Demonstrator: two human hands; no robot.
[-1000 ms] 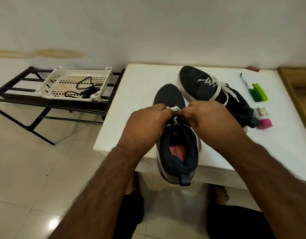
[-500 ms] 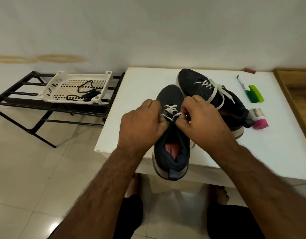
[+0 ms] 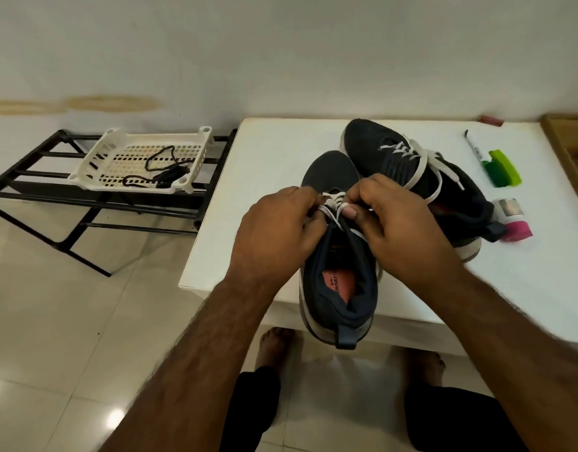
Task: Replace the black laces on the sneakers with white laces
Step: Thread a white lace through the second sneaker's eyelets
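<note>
Two dark sneakers lie on the white table (image 3: 268, 164). The near sneaker (image 3: 339, 288) hangs its heel over the front edge and carries a white lace (image 3: 334, 203) in its eyelets. My left hand (image 3: 277, 230) pinches that lace on the left side of the tongue. My right hand (image 3: 401, 223) pinches the lace on the right side, thumb tip showing. The far sneaker (image 3: 398, 168) is fully laced in white, with loose ends trailing right. Black laces (image 3: 163, 174) lie in a white basket (image 3: 118, 184).
The basket sits on a black metal rack (image 3: 36, 190) left of the table. A pen (image 3: 473, 145), a green marker (image 3: 502, 168) and a pink-capped tube (image 3: 515, 220) lie at the table's right. My bare feet show on the tiled floor below.
Both hands shifted slightly on the near sneaker's lace, working a little farther up toward the toe. The shoes stayed in place.
</note>
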